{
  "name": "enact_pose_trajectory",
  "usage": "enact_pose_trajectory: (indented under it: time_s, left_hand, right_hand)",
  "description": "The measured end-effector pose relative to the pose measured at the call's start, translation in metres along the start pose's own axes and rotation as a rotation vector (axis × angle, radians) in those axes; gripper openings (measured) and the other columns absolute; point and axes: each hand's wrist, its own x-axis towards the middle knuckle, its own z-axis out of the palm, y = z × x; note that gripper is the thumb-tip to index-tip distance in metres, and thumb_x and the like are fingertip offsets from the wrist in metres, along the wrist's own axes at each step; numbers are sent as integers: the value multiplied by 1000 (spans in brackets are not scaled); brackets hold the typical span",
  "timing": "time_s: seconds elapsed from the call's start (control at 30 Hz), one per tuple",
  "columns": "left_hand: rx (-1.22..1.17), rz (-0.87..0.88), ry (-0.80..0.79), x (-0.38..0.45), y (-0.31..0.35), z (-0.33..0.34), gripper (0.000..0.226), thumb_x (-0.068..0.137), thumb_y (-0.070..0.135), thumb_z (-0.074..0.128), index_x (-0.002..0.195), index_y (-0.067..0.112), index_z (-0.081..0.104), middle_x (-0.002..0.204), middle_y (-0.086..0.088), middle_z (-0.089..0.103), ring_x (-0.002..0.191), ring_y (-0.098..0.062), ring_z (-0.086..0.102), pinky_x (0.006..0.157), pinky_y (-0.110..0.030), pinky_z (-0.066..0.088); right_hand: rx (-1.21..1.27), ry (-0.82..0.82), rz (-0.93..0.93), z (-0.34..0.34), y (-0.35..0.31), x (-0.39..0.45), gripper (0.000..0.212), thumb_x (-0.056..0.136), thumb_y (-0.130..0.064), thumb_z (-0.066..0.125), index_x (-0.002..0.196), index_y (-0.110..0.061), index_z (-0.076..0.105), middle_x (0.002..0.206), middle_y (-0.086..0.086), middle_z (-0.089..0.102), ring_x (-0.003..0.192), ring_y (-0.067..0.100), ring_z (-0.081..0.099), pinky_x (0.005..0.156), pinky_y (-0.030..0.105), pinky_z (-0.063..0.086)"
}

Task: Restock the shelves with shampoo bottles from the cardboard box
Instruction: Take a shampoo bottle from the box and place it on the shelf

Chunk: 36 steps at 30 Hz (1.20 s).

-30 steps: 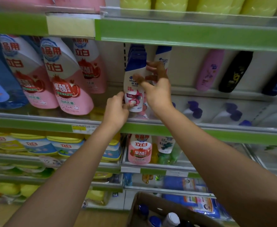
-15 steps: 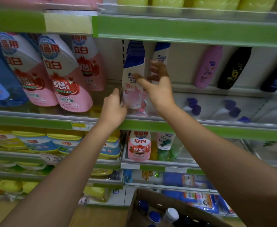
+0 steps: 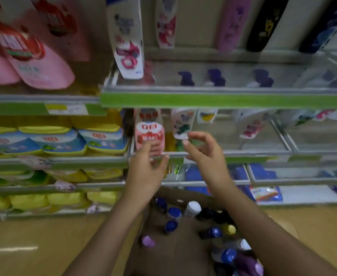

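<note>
Here, both hands hung free in front of the shelves, above the cardboard box.

The left hand [image 3: 145, 174] and right hand [image 3: 205, 156] each had loosely curled fingers and an empty grip, apart from one another, level with the front edge of a clear-fronted shelf. Below them the brown cardboard box [image 3: 175, 253] stood on the tan floor, its flaps open, with shampoo bottles [image 3: 191, 208] inside, showing round caps in blue, white, lilac and yellow. On the upper shelf [image 3: 223, 99], edged with a green strip, a tall white shampoo bottle [image 3: 126, 36] with a pink label stood at the left front corner. Soft pink refill pouches [image 3: 42, 62] sat on the neighbouring shelf to the left.
</note>
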Motion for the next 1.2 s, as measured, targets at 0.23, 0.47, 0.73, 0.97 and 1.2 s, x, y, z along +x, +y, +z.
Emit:
enact_pose_trajectory:
  time_s: [0.23,0.47,0.73,0.97,1.2]
  left_hand:
    - [12,-239,-119,-59,-98,46,23,86,5,61,108,8,58,91,6,60,80,2,56,68,0,41]
    - [114,-433,-180,-102,-181,71,23,90,10,57,113,7,59,94,4,59,88,-7,56,68,-1,38]
    - [77,-599,-200,-110,-221,87,27,92,11,53,119,9,56,93,6,56,92,-13,58,82,-48,55]
    - [80,-588,-195,-114,-229,96,28,93,10,50,121,10,54,103,1,59,86,-13,57,79,-29,51]
    - [50,-657,-195,-117,-233,96,30,93,11,50,123,12,53,91,17,51,94,-10,56,88,-36,53]
  right_hand:
    - [-124,37,288,-13,130,-48,19,88,-18,67,107,-17,61,100,0,66,91,22,65,80,38,56]
    - [-335,-82,392,-9,244,-65,30,83,-5,67,96,-31,61,100,4,64,96,23,62,92,42,51]
    - [-590,-311,440,18,304,-33,51,86,-13,67,135,-8,50,131,12,58,119,25,56,103,32,43]
    - [-766,-429,457,38,325,-16,63,83,-30,73,137,-13,46,134,7,55,122,24,51,98,29,39]
    - [-667,-338,597,34,327,-8,41,76,-13,75,115,-15,63,111,7,64,105,24,59,93,37,50]
